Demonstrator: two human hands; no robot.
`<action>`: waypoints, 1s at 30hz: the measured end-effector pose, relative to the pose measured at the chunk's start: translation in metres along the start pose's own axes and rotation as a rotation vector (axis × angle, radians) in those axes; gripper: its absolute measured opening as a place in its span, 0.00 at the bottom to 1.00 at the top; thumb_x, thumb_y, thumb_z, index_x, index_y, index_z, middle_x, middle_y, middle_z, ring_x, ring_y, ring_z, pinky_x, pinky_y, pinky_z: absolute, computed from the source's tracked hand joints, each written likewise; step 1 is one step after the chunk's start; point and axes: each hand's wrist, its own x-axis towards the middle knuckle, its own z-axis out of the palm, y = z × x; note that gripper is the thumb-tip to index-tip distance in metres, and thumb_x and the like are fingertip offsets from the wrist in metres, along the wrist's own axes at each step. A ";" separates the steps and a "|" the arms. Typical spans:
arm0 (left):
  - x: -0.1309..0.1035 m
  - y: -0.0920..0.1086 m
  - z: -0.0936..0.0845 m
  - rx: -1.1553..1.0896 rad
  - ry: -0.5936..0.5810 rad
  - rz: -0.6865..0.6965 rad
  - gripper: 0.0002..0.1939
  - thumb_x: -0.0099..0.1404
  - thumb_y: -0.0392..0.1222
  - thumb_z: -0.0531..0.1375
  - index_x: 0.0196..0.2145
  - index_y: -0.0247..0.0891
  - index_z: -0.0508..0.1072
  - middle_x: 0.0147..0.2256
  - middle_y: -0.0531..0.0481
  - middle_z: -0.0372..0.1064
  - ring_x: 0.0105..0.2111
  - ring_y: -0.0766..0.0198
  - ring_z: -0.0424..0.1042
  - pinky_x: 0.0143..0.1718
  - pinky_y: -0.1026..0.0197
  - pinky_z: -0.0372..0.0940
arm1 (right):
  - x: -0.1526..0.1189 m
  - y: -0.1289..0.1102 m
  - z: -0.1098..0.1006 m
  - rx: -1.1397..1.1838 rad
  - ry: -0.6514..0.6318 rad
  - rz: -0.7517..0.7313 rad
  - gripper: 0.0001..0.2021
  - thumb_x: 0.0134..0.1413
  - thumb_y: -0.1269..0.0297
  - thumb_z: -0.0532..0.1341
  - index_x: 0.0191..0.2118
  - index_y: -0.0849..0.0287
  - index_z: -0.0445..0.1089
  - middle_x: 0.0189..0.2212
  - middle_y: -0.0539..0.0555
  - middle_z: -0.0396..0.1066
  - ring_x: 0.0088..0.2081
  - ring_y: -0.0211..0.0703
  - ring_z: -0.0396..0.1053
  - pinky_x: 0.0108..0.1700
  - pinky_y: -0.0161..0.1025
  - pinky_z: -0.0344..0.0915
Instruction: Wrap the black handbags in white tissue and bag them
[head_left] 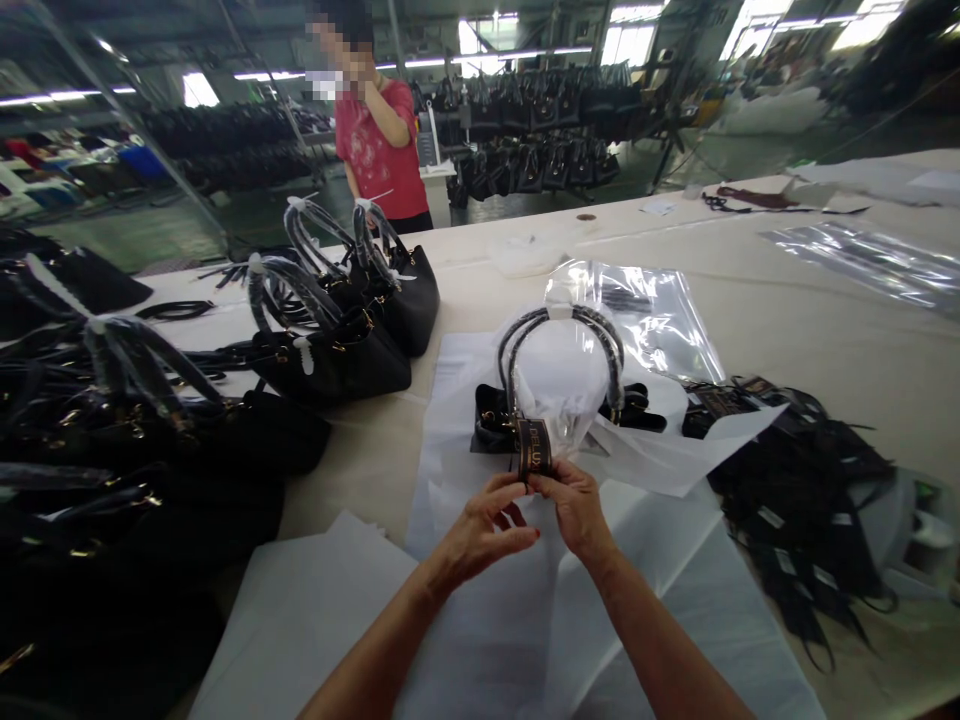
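A black handbag [493, 418] stands in front of me on white paper, its two looped handles [616, 350] wrapped in clear plastic and joined at the top by a white band. A dark hang tag [534, 447] with gold lettering hangs at its front. My right hand [577, 505] pinches the tag's lower end between thumb and fingers. Beside it, my left hand [480, 530] has its thumb spread away from the fingers, and the index fingertip reaches the tag's lower corner. White tissue paper [675, 450] partly covers the bag's right side.
Several black handbags [337, 350] with wrapped handles crowd the left of the table [465, 275]. A pile of black tags with cords [795, 500] lies at right. Clear plastic bags [652, 310] lie behind the handbag. Across the table stands a person in a red shirt [379, 150].
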 end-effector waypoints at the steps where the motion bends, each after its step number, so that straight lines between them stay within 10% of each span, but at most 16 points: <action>1: 0.001 0.001 -0.001 0.027 -0.019 -0.002 0.20 0.51 0.42 0.64 0.44 0.39 0.72 0.49 0.46 0.58 0.31 0.69 0.68 0.31 0.64 0.63 | 0.002 0.000 0.000 0.014 -0.006 -0.018 0.07 0.36 0.65 0.67 0.27 0.58 0.74 0.22 0.47 0.70 0.26 0.37 0.62 0.31 0.35 0.60; 13: 0.010 0.017 -0.004 0.330 0.096 0.256 0.11 0.57 0.42 0.60 0.38 0.35 0.75 0.35 0.47 0.69 0.33 0.64 0.67 0.35 0.64 0.64 | 0.010 0.015 0.001 -0.103 -0.152 -0.114 0.19 0.56 0.47 0.54 0.34 0.59 0.70 0.25 0.49 0.67 0.26 0.37 0.60 0.29 0.35 0.59; 30: 0.026 -0.007 -0.022 0.646 0.369 0.466 0.05 0.59 0.35 0.61 0.33 0.38 0.78 0.33 0.49 0.76 0.32 0.65 0.75 0.36 0.67 0.70 | 0.004 0.015 -0.008 -0.509 -0.239 -0.420 0.24 0.55 0.59 0.58 0.56 0.58 0.54 0.30 0.50 0.67 0.30 0.39 0.65 0.35 0.37 0.65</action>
